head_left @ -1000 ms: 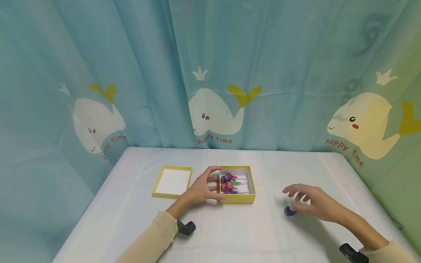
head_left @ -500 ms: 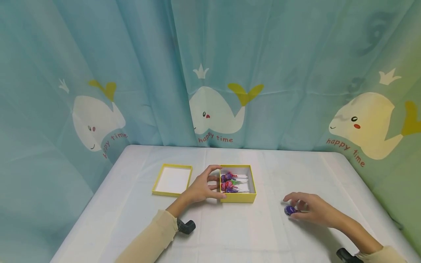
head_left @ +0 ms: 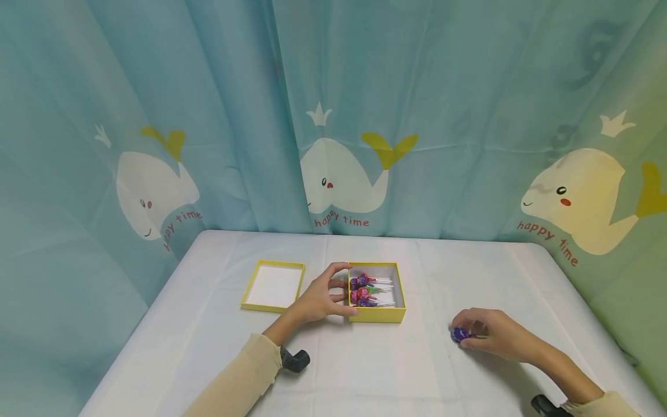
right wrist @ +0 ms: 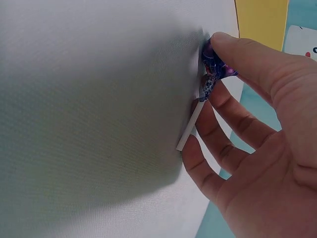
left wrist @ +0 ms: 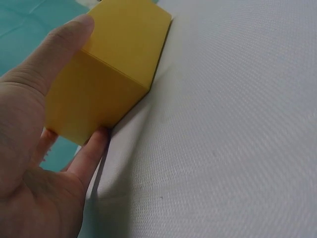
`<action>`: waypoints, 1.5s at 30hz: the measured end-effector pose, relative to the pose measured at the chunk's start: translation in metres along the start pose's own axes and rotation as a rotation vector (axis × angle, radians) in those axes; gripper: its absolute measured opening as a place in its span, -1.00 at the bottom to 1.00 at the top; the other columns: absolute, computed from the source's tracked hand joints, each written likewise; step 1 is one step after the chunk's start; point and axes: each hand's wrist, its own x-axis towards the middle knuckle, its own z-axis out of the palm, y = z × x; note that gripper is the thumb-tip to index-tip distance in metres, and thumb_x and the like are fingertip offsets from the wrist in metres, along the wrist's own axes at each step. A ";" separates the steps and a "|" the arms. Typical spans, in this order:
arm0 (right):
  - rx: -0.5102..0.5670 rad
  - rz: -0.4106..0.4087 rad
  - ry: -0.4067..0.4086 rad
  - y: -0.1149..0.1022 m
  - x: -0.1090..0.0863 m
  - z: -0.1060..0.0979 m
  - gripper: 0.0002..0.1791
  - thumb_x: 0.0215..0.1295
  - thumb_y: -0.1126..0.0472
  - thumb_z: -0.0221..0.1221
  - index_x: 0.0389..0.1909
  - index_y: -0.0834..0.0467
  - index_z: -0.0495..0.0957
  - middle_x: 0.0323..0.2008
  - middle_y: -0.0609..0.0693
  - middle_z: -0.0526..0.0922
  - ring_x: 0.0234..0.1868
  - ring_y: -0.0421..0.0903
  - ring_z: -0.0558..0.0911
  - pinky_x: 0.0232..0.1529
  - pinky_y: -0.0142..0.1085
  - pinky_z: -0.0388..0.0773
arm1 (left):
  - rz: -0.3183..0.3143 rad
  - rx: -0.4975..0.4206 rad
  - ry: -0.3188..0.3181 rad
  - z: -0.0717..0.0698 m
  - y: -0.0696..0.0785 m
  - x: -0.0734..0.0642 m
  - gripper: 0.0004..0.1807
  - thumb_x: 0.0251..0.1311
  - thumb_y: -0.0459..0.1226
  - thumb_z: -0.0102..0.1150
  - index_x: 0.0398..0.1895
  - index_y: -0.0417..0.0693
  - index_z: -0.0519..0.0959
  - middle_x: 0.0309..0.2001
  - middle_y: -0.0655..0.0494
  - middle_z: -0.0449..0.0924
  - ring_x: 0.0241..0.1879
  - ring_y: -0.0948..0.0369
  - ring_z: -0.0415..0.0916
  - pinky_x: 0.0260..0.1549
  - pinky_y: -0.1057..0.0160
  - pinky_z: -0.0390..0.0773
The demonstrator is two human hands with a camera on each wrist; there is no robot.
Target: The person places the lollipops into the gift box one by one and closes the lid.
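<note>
My left hand (head_left: 316, 299) grips the left end of a yellow box (head_left: 377, 315), thumb on the front wall and the other fingers along its side and far corner. Inside the open box several wrapped lollipops (head_left: 363, 294) lie with their white sticks pointing right. In the left wrist view, my thumb and fingers touch two walls of the box (left wrist: 94, 94). On the right, my right hand (head_left: 499, 335) pinches a purple-wrapped lollipop (head_left: 460, 334) at the table. The right wrist view has the thumb on the candy's wrapper, with fingers beside the white stick (right wrist: 190, 126).
The box's shallow yellow lid (head_left: 271, 285) lies inside-up to the left of the box. A white cloth (head_left: 406, 370) covers the table. Blue-green curtains (head_left: 250, 116) with whale prints hang behind and at both sides.
My right hand has lowered to the lollipop, and its fingers have closed around it. The left hand and the box stay where they were.
</note>
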 end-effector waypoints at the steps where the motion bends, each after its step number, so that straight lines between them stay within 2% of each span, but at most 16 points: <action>1: -0.001 -0.002 0.002 0.000 0.000 0.000 -0.70 0.20 0.21 0.47 -0.08 0.05 0.64 -0.27 -0.22 0.67 -0.31 -0.35 0.55 -0.40 -0.37 0.55 | -0.001 0.000 0.000 0.000 0.000 0.000 0.07 -0.03 -0.35 0.63 0.54 -0.05 0.17 0.46 -0.19 0.22 0.29 -0.08 0.44 0.19 0.11 0.60; 10: -0.004 -0.042 0.000 0.001 0.000 0.000 -0.70 0.20 0.24 0.46 -0.08 0.06 0.64 -0.26 -0.23 0.66 -0.30 -0.34 0.55 -0.40 -0.36 0.56 | 0.008 0.031 0.002 0.000 -0.001 0.000 0.07 -0.02 -0.33 0.63 0.54 -0.04 0.17 0.51 -0.10 0.17 0.29 -0.04 0.46 0.18 0.16 0.61; 20: -0.040 -0.070 -0.103 -0.007 0.013 -0.015 -0.73 0.19 0.29 0.44 -0.13 0.10 0.60 -0.28 -0.25 0.63 -0.31 -0.34 0.56 -0.40 -0.36 0.60 | -0.001 0.025 0.007 0.000 -0.002 0.000 0.07 -0.02 -0.32 0.64 0.54 -0.04 0.17 0.43 -0.16 0.26 0.28 -0.04 0.46 0.19 0.14 0.60; 28: -0.068 -0.002 -0.160 -0.023 0.031 -0.032 -0.75 0.24 0.27 0.41 -0.10 0.12 0.61 -0.21 -0.23 0.66 -0.32 -0.34 0.58 -0.40 -0.37 0.61 | -0.005 0.031 0.006 0.001 -0.002 -0.001 0.07 -0.02 -0.30 0.64 0.54 0.00 0.17 0.42 -0.17 0.27 0.28 -0.03 0.47 0.18 0.15 0.61; 37: -0.080 -0.008 -0.118 -0.041 0.058 -0.052 -0.75 0.27 0.27 0.40 -0.08 0.07 0.61 -0.21 -0.22 0.66 -0.27 -0.29 0.62 -0.35 -0.36 0.68 | -0.003 0.054 0.004 0.001 0.000 -0.001 0.07 -0.01 -0.29 0.64 0.54 0.02 0.17 0.47 -0.12 0.22 0.29 -0.02 0.46 0.17 0.18 0.61; 45: -0.080 -0.058 -0.052 -0.057 0.087 -0.064 -0.74 0.29 0.28 0.40 -0.04 0.04 0.65 -0.16 -0.18 0.70 -0.25 -0.22 0.66 -0.29 -0.32 0.72 | 0.003 0.040 0.007 0.001 -0.001 0.000 0.06 -0.02 -0.30 0.64 0.53 0.03 0.19 0.46 -0.12 0.23 0.27 -0.01 0.48 0.16 0.18 0.62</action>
